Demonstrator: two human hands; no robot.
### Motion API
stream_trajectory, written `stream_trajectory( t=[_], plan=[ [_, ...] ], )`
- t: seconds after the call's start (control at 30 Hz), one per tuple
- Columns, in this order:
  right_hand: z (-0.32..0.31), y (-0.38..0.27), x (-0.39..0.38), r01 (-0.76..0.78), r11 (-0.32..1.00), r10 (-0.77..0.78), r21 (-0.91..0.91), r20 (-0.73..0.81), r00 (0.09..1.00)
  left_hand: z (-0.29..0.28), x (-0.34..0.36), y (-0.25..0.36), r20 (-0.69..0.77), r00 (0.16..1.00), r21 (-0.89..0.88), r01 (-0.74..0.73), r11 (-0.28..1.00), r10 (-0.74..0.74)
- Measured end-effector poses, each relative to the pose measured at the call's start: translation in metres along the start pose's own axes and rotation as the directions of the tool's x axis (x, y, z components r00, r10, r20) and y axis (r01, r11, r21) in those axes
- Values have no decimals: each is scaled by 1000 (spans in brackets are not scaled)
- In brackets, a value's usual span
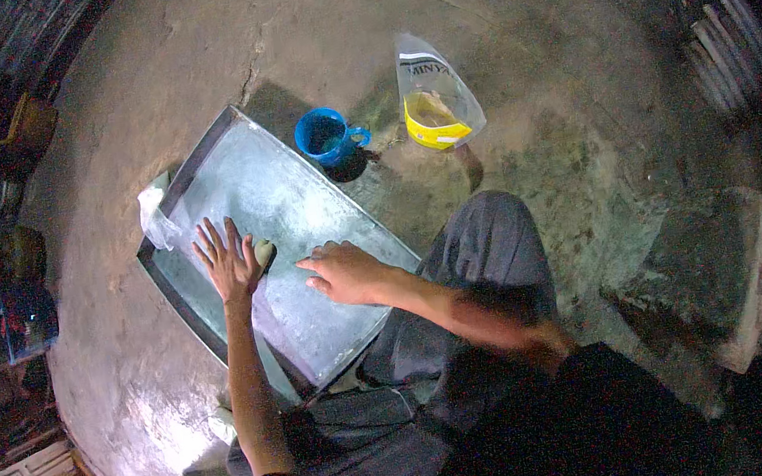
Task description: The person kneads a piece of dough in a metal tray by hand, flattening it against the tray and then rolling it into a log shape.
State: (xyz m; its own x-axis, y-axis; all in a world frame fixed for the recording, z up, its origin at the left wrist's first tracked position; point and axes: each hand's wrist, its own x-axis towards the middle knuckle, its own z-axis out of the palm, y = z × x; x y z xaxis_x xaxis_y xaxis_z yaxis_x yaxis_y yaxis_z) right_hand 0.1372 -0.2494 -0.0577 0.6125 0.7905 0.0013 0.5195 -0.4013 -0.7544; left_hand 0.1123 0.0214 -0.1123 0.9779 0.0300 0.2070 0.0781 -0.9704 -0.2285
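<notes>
A shallow rectangular metal tray (335,324) lies slantwise on the floor before my crossed legs. Over its left half, my left hand (230,264) is spread with the fingers apart. Beside that thumb sits a small, rounded, pale greenish lump (265,251), too small to name surely. My right hand (345,271) hovers over or rests on the tray's right part; I cannot tell which. Its index finger points left, the thumb stands apart from it, the other fingers are curled, and nothing shows between them.
Beyond the tray's far right edge stands a blue mug (321,139). Farther right is a clear plastic bag (434,103) with a yellow lower part. Crumpled white plastic (157,216) hangs at the tray's left rim. A pale-edged slab (749,288) is at right; clutter (21,254) lines the left.
</notes>
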Motion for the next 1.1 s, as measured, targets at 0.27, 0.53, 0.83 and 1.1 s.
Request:
stream_trajectory(
  t=[0.27,0.53,0.83,1.1],
  plan=[
    [-3,9,0,32,998,-30,52,-43,999,-55,-113,91,273,856,-413,-308,857,439],
    [-12,0,3,-16,1000,15,19,34,999,-9,-29,19,24,995,-466,-76,881,98],
    [0,12,-2,34,999,-34,12,6,999,-27,-29,40,128,954,-391,-202,898,270],
    [-4,4,5,8,1000,-7,21,-66,998,-70,-137,73,176,687,-541,-531,652,705]
  ],
)
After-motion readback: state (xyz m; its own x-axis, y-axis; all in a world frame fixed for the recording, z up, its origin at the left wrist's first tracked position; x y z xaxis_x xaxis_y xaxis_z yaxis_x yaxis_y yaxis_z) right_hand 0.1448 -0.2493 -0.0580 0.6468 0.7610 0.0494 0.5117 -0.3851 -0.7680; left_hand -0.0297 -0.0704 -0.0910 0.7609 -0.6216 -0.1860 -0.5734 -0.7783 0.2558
